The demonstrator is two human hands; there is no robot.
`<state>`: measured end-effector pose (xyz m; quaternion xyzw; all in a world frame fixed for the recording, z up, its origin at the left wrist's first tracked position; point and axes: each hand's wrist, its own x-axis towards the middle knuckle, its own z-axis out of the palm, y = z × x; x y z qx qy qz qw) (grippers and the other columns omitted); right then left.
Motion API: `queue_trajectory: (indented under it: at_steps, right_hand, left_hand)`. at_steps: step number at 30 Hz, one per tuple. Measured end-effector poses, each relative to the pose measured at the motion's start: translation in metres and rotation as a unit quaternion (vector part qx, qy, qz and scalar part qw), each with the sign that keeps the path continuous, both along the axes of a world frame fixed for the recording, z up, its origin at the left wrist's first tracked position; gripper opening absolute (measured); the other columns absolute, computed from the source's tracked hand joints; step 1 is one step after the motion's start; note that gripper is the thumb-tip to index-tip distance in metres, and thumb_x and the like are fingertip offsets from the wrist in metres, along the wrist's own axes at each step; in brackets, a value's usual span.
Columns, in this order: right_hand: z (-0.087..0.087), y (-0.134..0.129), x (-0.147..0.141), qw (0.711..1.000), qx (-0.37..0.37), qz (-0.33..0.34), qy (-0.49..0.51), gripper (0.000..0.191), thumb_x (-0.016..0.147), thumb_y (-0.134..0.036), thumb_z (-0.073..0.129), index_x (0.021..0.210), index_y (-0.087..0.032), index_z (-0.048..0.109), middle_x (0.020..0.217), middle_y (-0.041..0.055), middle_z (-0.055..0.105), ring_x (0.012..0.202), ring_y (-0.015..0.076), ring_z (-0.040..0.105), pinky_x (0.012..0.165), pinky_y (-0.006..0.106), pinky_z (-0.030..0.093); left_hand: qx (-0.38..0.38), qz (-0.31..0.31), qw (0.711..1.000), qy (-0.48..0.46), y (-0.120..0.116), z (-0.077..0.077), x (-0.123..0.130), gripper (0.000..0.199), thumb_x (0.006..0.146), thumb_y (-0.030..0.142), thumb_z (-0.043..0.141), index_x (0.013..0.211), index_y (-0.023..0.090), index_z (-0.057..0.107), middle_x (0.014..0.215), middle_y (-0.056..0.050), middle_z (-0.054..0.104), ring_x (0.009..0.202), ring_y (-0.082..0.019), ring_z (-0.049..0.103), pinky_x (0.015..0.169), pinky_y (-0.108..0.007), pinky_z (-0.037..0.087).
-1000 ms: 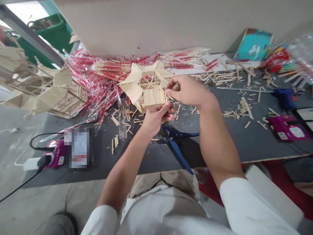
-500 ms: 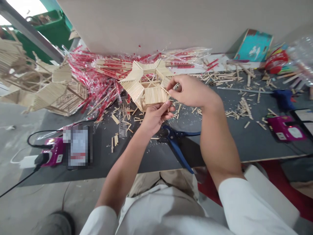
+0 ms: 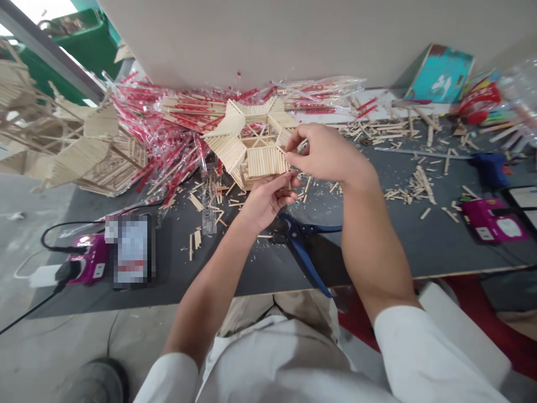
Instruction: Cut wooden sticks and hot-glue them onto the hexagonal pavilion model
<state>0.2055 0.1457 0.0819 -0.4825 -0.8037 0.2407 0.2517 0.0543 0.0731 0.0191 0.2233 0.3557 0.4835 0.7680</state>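
Note:
A pale wooden stick model (image 3: 268, 161), built of thin sticks with flared roof-like panels around an open latticed middle, stands over the dark table. My left hand (image 3: 271, 198) grips its near lower edge, thumb on top and fingers curled beneath. At the model's right edge my right hand (image 3: 316, 154) is closed in a pinch, thumb and forefinger against the corner of the front panel. Whatever small piece may be between those fingertips is too small to make out. Just below my left hand lies a blue-handled cutter (image 3: 300, 249).
Red-and-clear plastic packets of sticks (image 3: 184, 112) pile up behind. A larger stick structure (image 3: 75, 145) stands left. Near it are a phone (image 3: 132, 252) and a purple power socket (image 3: 88, 257). A blue glue gun (image 3: 490, 168), a second purple socket (image 3: 495, 221) and stick scraps (image 3: 422, 184) lie right.
The view has shifted slightly. Both hands stay at nearly the same places on the stick model, my right fingertips still at its right corner.

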Motion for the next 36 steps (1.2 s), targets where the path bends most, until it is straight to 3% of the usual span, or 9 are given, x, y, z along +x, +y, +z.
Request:
queue_trajectory:
  at_steps: [10, 20, 29, 36]
  right_hand:
    - [0.006, -0.003, -0.002, 0.999, -0.008, -0.014, -0.028, 0.009, 0.079, -0.019, 0.075, 0.087, -0.02, 0.071, 0.085, 0.0041, 0.074, 0.082, 0.022, 0.067, 0.079, 0.037, 0.05]
    - [0.007, -0.003, -0.003, 0.999, -0.004, -0.009, -0.04, 0.01, 0.078, -0.018, 0.076, 0.087, -0.02, 0.072, 0.087, 0.0045, 0.075, 0.082, 0.0216, 0.067, 0.077, 0.036, 0.05]
    - [0.011, -0.007, -0.005, 0.996, -0.008, -0.022, -0.083, 0.011, 0.083, -0.017, 0.074, 0.092, -0.022, 0.07, 0.1, 0.0071, 0.077, 0.082, 0.0234, 0.068, 0.08, 0.039, 0.051]
    - [0.012, -0.007, -0.007, 0.996, -0.018, -0.03, -0.088, 0.012, 0.083, -0.018, 0.075, 0.094, -0.021, 0.072, 0.095, 0.0073, 0.075, 0.085, 0.0248, 0.07, 0.081, 0.039, 0.051]
  left_hand:
    - [-0.046, -0.047, 0.99, -0.127, 0.004, -0.002, -0.006, 0.017, 0.094, 0.012, 0.056, 0.095, 0.009, 0.073, 0.074, -0.001, 0.068, 0.054, -0.006, 0.064, 0.046, -0.013, 0.051]
    - [-0.049, -0.046, 0.987, -0.148, 0.004, -0.003, -0.004, 0.018, 0.098, 0.015, 0.055, 0.091, 0.011, 0.071, 0.07, 0.001, 0.063, 0.052, -0.004, 0.06, 0.043, -0.011, 0.046]
    - [-0.078, -0.046, 0.984, -0.154, 0.005, 0.003, -0.003, 0.025, 0.103, 0.015, 0.05, 0.087, 0.012, 0.068, 0.069, 0.0, 0.061, 0.05, -0.003, 0.059, 0.042, -0.01, 0.046]
    - [-0.073, -0.045, 0.984, -0.159, 0.004, 0.001, -0.003, 0.027, 0.106, 0.015, 0.048, 0.089, 0.012, 0.07, 0.07, 0.001, 0.062, 0.05, -0.003, 0.06, 0.042, -0.009, 0.047]
